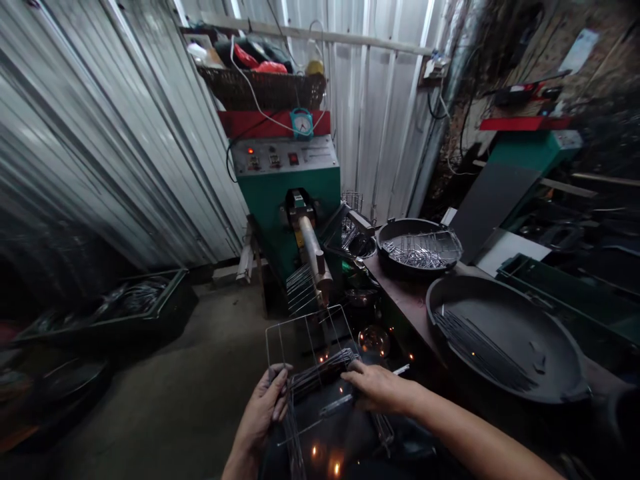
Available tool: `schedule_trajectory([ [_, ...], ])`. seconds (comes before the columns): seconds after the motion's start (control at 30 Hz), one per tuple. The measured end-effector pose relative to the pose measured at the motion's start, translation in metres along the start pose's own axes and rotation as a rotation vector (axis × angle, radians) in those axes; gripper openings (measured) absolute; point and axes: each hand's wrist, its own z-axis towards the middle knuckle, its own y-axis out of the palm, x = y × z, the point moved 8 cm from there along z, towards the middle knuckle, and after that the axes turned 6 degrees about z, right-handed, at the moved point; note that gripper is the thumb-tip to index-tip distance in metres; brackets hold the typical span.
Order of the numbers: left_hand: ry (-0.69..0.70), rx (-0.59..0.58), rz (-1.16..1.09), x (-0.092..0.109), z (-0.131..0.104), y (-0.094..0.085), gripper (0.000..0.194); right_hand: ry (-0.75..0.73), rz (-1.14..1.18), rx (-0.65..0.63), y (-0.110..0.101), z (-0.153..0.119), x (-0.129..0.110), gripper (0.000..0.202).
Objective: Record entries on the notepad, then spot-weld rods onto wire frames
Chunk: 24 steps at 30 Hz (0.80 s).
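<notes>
A wire frame with thin crossing rods stands up in front of me, its far edge at the tip of the spot welder's electrode arm. My left hand pinches the frame's near left corner between thumb and fingers. On the near right side my right hand is closed on the wire, its fingertips partly hidden. Below the hands lies a stack of similar wire frames. Orange sparks are scattered around the hands and the lap.
The green welding machine stands ahead, a teal clock on its front. At right are a round pan with long rods and a smaller pan of short wire pieces. A bin of metal parts sits left.
</notes>
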Motion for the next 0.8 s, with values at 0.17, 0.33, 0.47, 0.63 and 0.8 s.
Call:
schedule_trajectory([
  [0.17, -0.003, -0.017, 0.068, 0.002, -0.013, 0.004, 0.032, -0.076, -0.125, -0.008, 0.002, -0.021, -0.015, 0.07],
  [0.33, 0.01, -0.113, 0.134, 0.019, -0.014, 0.028, 0.028, -0.153, -0.253, 0.05, -0.016, -0.048, -0.03, 0.041],
  [0.47, 0.044, -0.223, 0.399, 0.04, -0.011, 0.058, 0.026, -0.26, -0.459, 0.181, -0.04, -0.057, -0.045, 0.038],
  [0.63, 0.163, -0.436, 0.745, 0.065, -0.008, 0.112, 0.024, -0.269, -0.631, 0.18, -0.049, -0.034, -0.047, 0.028],
  [0.8, 0.218, -0.471, 0.848, 0.099, 0.003, 0.13, 0.031, -0.182, -0.58, 0.041, -0.048, -0.008, -0.02, 0.02],
])
